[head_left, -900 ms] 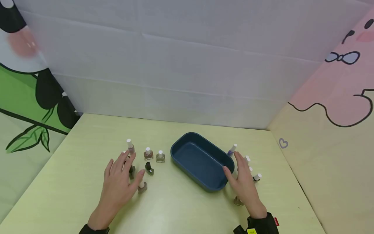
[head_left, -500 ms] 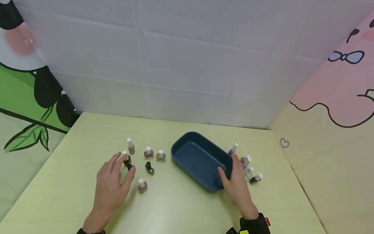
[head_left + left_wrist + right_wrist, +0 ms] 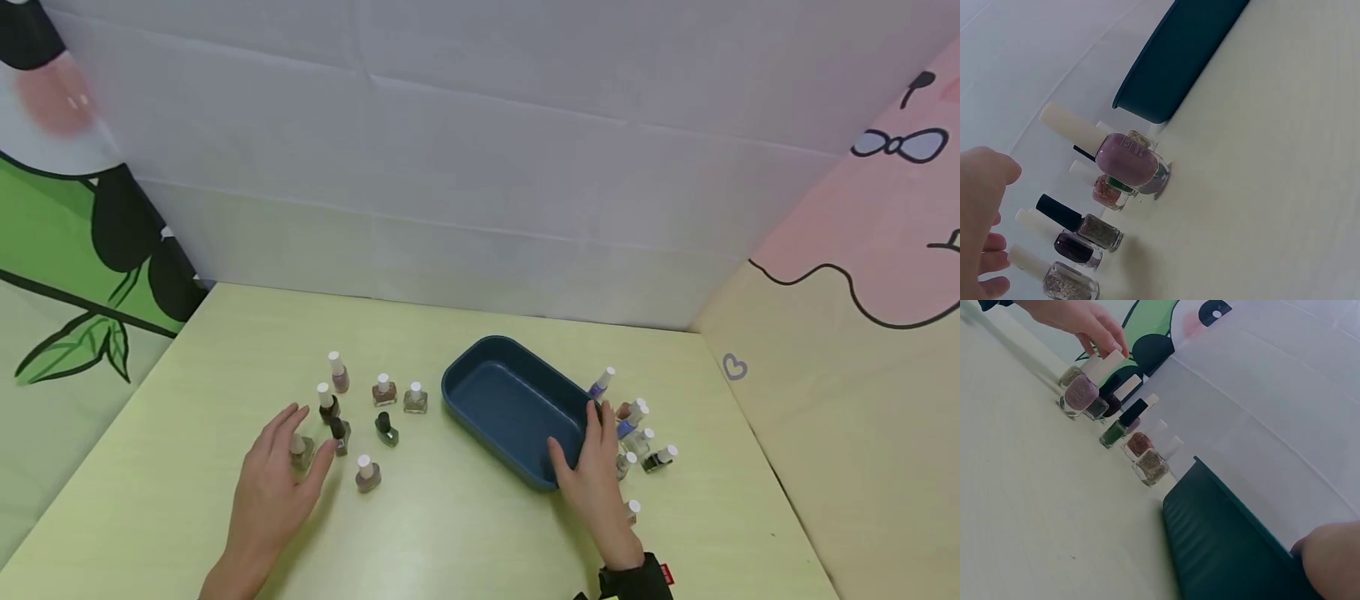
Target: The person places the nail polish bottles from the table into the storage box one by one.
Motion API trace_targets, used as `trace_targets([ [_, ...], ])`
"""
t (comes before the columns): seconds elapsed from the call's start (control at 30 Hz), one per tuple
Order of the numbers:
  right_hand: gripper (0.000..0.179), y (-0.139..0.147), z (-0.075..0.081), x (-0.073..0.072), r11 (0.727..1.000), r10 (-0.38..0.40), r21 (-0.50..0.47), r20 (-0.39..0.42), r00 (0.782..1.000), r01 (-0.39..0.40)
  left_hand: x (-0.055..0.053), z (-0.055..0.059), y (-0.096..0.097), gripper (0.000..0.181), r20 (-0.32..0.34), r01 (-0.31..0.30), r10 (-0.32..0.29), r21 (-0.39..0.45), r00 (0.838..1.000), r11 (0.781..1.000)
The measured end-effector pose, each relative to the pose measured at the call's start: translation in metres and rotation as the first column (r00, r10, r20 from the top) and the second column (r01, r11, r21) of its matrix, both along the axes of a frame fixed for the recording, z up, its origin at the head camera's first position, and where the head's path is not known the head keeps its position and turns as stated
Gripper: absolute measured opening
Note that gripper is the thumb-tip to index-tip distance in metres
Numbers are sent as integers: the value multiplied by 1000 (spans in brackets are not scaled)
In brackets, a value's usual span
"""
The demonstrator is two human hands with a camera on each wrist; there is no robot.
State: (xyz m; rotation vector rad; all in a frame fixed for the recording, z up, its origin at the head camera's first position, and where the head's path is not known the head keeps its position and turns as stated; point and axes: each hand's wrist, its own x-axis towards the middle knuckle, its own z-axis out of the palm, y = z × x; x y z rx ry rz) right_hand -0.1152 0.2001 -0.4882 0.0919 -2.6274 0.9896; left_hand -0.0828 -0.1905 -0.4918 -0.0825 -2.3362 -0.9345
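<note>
I note left grip (image 3: 272, 496) loosely spread, bottles (image 3: 342, 439) just ahead; tray (image 3: 498, 400) partly under the relaxed right grip (image 3: 596, 479), apparently for steadying.

A: Rectangular tray (image 3: 510, 400)?
B: Plastic by look; smooth, low satin sheen.
A: Nail-polish bottles (image 3: 1125, 162)?
B: Clear, glass-like; smooth, glossy.
A: Bottle caps (image 3: 1072, 127)?
B: Plastic-looking; smooth.
A: Tabletop (image 3: 465, 533)?
B: Smooth, faint soft sheen; material unclear.
A: Back-wall sheet (image 3: 480, 167)?
B: Matt, lightly creased; cloth or thin vinyl, undetermined.
A: Sleeve cuff (image 3: 637, 579)?
B: Cloth, matt.
</note>
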Motion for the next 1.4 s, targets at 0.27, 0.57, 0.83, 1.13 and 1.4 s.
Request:
trace_targets([
  [0.27, 80, -2, -9, 1, 983, -68, -167, 63, 996, 77, 6, -3, -6, 69, 174, -29, 23, 33, 984, 999],
  [0.57, 80, -5, -19, 1, 944, -125, -305, 29, 992, 127, 10, -6, -8, 71, 320, -58, 22, 106, 947, 993],
  [0.83, 85, -2, -23, 0, 872, -129, -471, 51, 990, 138, 10, -11, -12, 62, 274, -39, 5, 120, 962, 992],
  [1.13, 81, 5, -24, -6, 705, -69, -667, 272, 960, 240, 12, -12, -18, 52, 299, -20, -20, 130, 954, 991],
  [1.4, 66, 8, -28, -9, 626, -53, -735, 291, 955, 259, 14, -10, -19, 48, 317, -8, -51, 184, 947, 983],
])
